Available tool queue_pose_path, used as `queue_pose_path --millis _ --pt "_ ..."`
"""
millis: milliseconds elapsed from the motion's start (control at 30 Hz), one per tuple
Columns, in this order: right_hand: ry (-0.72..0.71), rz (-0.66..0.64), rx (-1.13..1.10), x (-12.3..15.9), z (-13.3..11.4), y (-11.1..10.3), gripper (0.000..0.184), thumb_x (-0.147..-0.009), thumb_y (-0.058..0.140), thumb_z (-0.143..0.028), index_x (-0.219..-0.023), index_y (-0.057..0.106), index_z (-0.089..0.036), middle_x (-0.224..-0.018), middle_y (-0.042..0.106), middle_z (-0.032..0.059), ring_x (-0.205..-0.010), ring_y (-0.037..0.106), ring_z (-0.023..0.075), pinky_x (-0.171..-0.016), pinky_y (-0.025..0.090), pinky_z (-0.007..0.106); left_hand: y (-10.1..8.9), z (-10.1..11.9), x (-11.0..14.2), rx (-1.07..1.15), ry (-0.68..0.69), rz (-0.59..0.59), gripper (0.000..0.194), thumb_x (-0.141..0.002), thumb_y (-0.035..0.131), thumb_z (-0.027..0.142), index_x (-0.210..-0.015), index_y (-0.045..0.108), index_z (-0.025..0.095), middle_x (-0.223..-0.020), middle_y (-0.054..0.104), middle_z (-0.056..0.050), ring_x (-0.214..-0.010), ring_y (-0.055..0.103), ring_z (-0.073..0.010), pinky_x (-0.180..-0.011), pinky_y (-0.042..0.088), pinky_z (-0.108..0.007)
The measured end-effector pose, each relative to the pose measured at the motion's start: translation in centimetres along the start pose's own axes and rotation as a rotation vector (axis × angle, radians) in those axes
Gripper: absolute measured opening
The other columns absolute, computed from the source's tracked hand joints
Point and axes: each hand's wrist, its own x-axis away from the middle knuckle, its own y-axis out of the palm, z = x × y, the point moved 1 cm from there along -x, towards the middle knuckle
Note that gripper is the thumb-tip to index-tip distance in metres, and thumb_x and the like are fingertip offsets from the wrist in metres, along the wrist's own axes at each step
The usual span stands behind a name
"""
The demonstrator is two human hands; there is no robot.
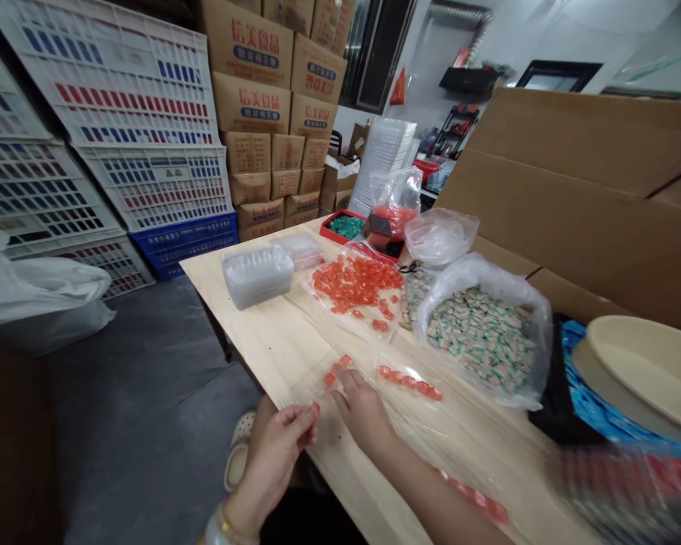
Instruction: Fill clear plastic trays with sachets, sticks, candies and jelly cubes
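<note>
My left hand [292,433] is closed near the table's front edge, with a bit of red showing at the fingertips, apparently small red translucent pieces. My right hand [360,409] reaches over a clear plastic strip, its bent fingers at a short row of red translucent pieces [336,371]. The fingertips partly cover this row's near end. Just to the right lies a clear strip with a filled row of red pieces [409,382]. Another red row [477,499] lies beyond my right forearm, partly hidden by it.
Loose red pieces [355,281] lie on a clear bag at mid-table. Beside them is an open bag of green-and-beige pieces [480,337]. Stacked clear trays [258,276] stand at the far left edge. A cream basin [647,371] is at right; crates [159,185] and cartons [255,102] are stacked behind.
</note>
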Motion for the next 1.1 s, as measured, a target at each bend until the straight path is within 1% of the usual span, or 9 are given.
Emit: queue_pose_path --millis 167,333,500,633,700,800,867,1000,1100 --pt "-0.122 0.025 -0.421 4.2 -1.7 -1.2 0.027 -0.083 0.042 -0.017 -0.109 0.048 -0.02 -0.092 0.057 0.0061 -0.084 0.055 0.0152 -0.074 0.046 0.027 0.6 -0.1 1.2 0.171 -0.23 -0.08 0.02 -0.06 0.07 0.028 -0.072 0.062 0.013 -0.061 0.058 0.0 -0.053 0.051 -0.0073 -0.052 0.04 -0.018" --pt "-0.159 0.044 -0.475 5.2 -1.9 -1.3 0.025 -0.082 0.041 -0.013 -0.105 0.049 -0.019 -0.09 0.056 0.0063 -0.084 0.054 0.015 -0.074 0.046 0.028 0.9 -0.4 1.8 0.229 -0.421 -0.168 0.014 -0.066 0.067 0.024 -0.074 0.06 0.014 -0.064 0.059 0.0 -0.055 0.054 -0.008 -0.053 0.041 -0.019" --pt "-0.153 0.056 -0.501 5.7 -2.0 -1.6 0.024 -0.082 0.042 -0.013 -0.103 0.049 -0.02 -0.089 0.056 0.005 -0.082 0.054 0.0137 -0.072 0.045 0.026 0.9 -0.8 2.2 0.271 -0.41 -0.233 0.013 -0.064 0.067 0.02 -0.073 0.06 0.013 -0.066 0.059 -0.001 -0.057 0.054 -0.0078 -0.056 0.041 -0.019" --pt "-0.15 0.013 -0.421 5.9 -2.2 -1.7 0.017 -0.082 0.043 -0.015 -0.096 0.052 -0.018 -0.083 0.056 0.0043 -0.077 0.053 0.0136 -0.068 0.044 0.025 0.7 -1.1 1.9 -0.007 -0.222 -0.215 0.021 -0.067 0.063 0.033 -0.069 0.059 0.013 -0.062 0.056 -0.001 -0.054 0.05 -0.0085 -0.052 0.038 -0.02" --pt "-0.159 0.004 -0.27 4.9 -2.1 -1.8 0.017 -0.083 0.042 -0.017 -0.094 0.055 -0.018 -0.081 0.057 0.0051 -0.074 0.052 0.0147 -0.066 0.042 0.027 0.1 -0.5 1.2 -0.352 0.04 -0.133 0.024 -0.07 0.057 0.037 -0.069 0.059 0.013 -0.061 0.054 -0.001 -0.057 0.049 -0.0113 -0.055 0.038 -0.023" --pt "-0.241 -0.011 0.072 1.7 -1.4 -1.9 0.018 -0.083 0.043 -0.019 -0.093 0.058 -0.017 -0.081 0.057 0.0073 -0.076 0.05 0.0181 -0.067 0.037 0.031 -0.9 1.0 0.0 -0.951 0.535 0.018 0.017 -0.072 0.054 0.028 -0.084 0.06 0.016 -0.081 0.058 -0.004 -0.078 0.05 -0.0178 -0.073 0.038 -0.03" --pt "-0.373 -0.092 0.264 -0.9 -1.0 -1.9 0.016 -0.082 0.045 -0.02 -0.085 0.061 -0.017 -0.081 0.056 0.0074 -0.079 0.047 0.0194 -0.07 0.034 0.033 -1.2 1.6 -0.9 -1.248 0.708 0.054 0.017 -0.072 0.053 0.02 -0.088 0.059 0.018 -0.092 0.056 -0.005 -0.089 0.048 -0.0201 -0.081 0.036 -0.034" --pt "-0.639 -0.294 0.412 -4.7 -0.6 -1.5 0.017 -0.081 0.048 -0.024 -0.074 0.061 -0.017 -0.079 0.054 0.0052 -0.08 0.045 0.0183 -0.071 0.031 0.032 -1.4 1.6 -2.2 -1.512 0.731 0.029 0.012 -0.073 0.049 0.015 -0.079 0.059 0.019 -0.088 0.055 -0.005 -0.089 0.048 -0.019 -0.08 0.038 -0.034" --pt "-0.704 -0.349 0.433 -5.4 -0.7 -1.1 0.016 -0.08 0.049 -0.024 -0.075 0.062 -0.017 -0.08 0.054 0.0048 -0.081 0.044 0.0181 -0.073 0.03 0.033 -1.6 1.1 -2.6 -1.545 0.731 0.001 0.013 -0.073 0.049 0.014 -0.08 0.059 0.019 -0.087 0.056 -0.005 -0.09 0.049 -0.0186 -0.079 0.039 -0.033"
